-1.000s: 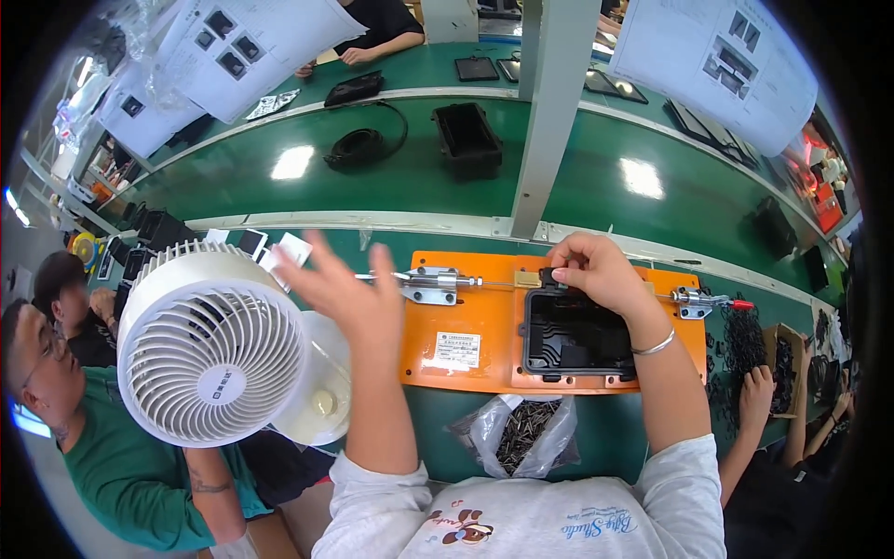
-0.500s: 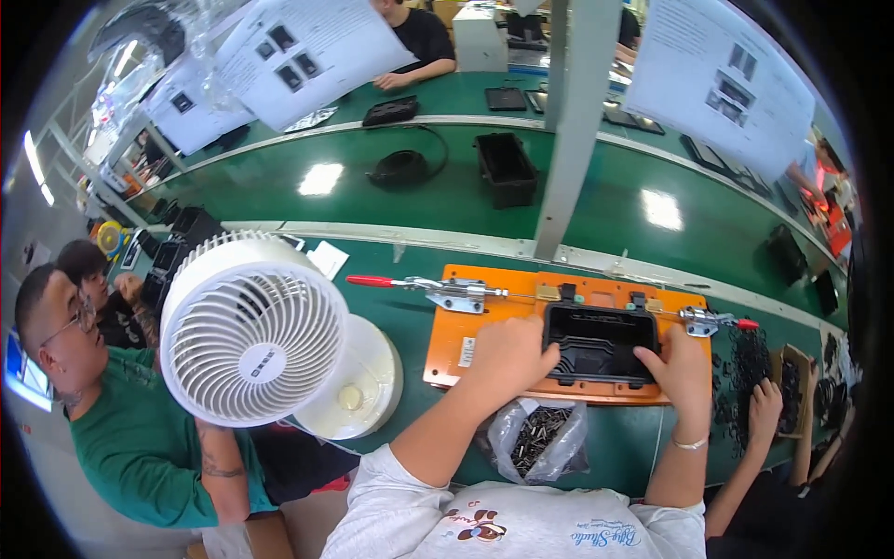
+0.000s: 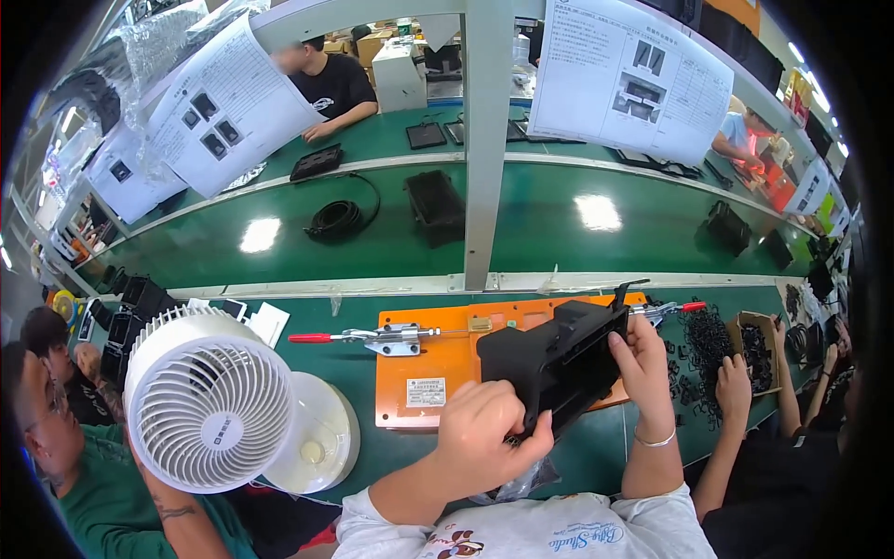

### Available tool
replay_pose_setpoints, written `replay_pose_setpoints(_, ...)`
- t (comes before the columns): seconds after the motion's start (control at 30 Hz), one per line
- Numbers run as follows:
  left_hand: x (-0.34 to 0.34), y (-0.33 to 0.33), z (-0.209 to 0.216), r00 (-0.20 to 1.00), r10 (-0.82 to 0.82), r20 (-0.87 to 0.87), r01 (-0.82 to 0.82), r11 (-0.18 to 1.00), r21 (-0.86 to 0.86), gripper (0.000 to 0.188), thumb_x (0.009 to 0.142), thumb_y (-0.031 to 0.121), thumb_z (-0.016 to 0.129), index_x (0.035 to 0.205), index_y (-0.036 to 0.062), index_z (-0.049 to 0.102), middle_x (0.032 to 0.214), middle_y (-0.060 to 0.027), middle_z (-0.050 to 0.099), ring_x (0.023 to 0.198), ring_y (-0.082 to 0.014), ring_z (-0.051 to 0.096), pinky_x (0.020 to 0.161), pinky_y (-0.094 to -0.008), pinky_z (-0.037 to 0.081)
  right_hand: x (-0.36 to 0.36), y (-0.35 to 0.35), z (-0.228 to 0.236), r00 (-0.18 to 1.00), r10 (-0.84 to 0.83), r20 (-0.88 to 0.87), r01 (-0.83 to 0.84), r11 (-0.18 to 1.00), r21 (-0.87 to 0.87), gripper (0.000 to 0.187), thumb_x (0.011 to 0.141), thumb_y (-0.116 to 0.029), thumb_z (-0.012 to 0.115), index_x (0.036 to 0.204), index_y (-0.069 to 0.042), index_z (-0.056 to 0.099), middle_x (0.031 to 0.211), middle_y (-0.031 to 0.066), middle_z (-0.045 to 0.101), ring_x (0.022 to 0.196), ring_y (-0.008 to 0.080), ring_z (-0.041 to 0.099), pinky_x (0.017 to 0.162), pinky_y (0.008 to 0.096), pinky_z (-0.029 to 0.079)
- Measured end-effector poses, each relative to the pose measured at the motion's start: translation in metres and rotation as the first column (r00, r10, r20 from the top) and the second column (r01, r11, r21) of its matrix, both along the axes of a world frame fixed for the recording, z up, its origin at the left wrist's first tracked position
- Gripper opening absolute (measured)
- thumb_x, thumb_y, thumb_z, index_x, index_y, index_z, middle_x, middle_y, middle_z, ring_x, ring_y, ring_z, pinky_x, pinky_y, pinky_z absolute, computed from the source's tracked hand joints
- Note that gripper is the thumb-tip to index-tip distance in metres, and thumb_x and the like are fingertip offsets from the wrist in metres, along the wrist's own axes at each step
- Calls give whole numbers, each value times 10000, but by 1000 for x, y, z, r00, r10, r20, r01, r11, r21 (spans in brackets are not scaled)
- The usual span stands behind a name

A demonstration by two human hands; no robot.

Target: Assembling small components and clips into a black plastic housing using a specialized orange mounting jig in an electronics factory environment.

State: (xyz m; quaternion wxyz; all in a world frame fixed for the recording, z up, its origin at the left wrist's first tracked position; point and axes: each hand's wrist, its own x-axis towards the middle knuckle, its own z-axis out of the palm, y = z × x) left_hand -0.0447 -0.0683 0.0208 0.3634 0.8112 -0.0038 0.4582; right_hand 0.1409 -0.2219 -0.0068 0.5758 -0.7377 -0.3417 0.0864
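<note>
A black rectangular plastic housing (image 3: 568, 359) is held tilted in the air between both hands. My left hand (image 3: 489, 424) grips its near left end, the thumb along the rim. At the far right end, my right hand (image 3: 641, 359) has its fingers behind the wall and the thumb toward the inside. Beneath and behind the housing lies an orange fixture plate (image 3: 400, 387) with a red-handled toggle clamp (image 3: 400, 337) at its left. A second toggle clamp (image 3: 670, 309) at the right is partly hidden by the housing. A plastic bag (image 3: 521, 483) of small metal parts is mostly covered by my left arm.
A white fan (image 3: 219, 410) stands at the left, beside a seated person. At the right, another person's hand (image 3: 734, 387) is near loose black parts and a cardboard box (image 3: 756, 349). Past the metal post (image 3: 486, 149), a green belt (image 3: 531, 219) carries black housings and a coiled cable (image 3: 335, 219).
The black housing has come up off the orange fixture and is now tilted on its side in both hands. The whole view has also shifted.
</note>
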Motion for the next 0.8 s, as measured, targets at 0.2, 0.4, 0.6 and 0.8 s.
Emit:
replay_pose_setpoints(0.2,-1,10,-2,999,4,46,-4,1000,10,352,583,35,751,598,93,404,536,-49,441,453,-199,407,439,-293,271,-2,11,3,999,40,-27,-37,994,98,109,893,13,515,824,-45,455,738,-56,447,662,7,377,580,171,304)
replay_pose_setpoints(0.4,1,21,-3,1000,28,-14,-29,996,-88,353,609,28,744,598,72,394,533,-49,434,449,-188,406,427,-291,271,12,10,13,989,119,-91,-91,960,264,179,854,1,557,754,-74,430,702,-57,442,633,20,368,583,178,310)
replay_pose_setpoints(0.6,1,28,-5,1000,-23,-18,20,988,-155,352,638,38,739,593,62,390,535,-52,440,450,-173,412,428,-281,280,8,6,29,980,164,-112,-122,943,309,175,821,-21,568,733,-73,427,701,-67,435,642,18,353,590,174,296)
replay_pose_setpoints(0.8,3,37,-9,993,-39,-112,26,993,-112,300,695,80,757,655,44,461,595,-51,482,510,-154,453,473,-258,340,20,8,28,992,53,-113,-24,971,238,188,797,-33,572,702,-81,418,681,-62,418,644,25,350,581,188,289)
